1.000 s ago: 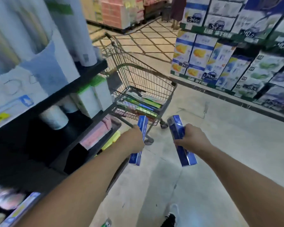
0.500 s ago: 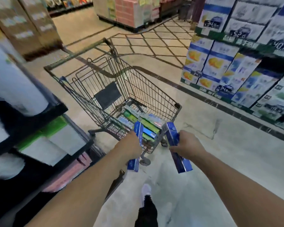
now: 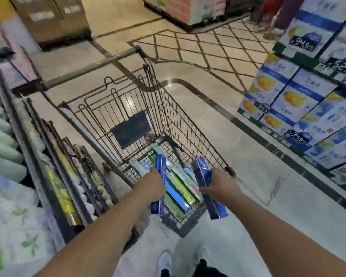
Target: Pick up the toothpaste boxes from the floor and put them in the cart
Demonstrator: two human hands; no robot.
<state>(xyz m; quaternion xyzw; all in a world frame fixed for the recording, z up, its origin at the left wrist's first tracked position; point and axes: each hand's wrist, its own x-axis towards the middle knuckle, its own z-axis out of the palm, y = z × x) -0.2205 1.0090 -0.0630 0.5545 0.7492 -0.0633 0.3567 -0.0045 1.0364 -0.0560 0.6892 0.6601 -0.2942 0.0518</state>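
Both hands (image 3: 154,183) (image 3: 221,186) gripping blue boxes (image 3: 160,166) (image 3: 203,174)

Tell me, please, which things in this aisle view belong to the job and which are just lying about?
Job:
- left hand gripping a dark blue toothpaste box
- right hand gripping another dark blue toothpaste box
- wire shopping cart holding green and blue boxes

Lying about:
- stacked blue-and-white cartons
- left shelf of rolled goods

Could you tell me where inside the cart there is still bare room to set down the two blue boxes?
The wire floor of the cart shows bare at the far end, below the dark flap. The near end is crowded with green and blue boxes, between the left hand and right hand.
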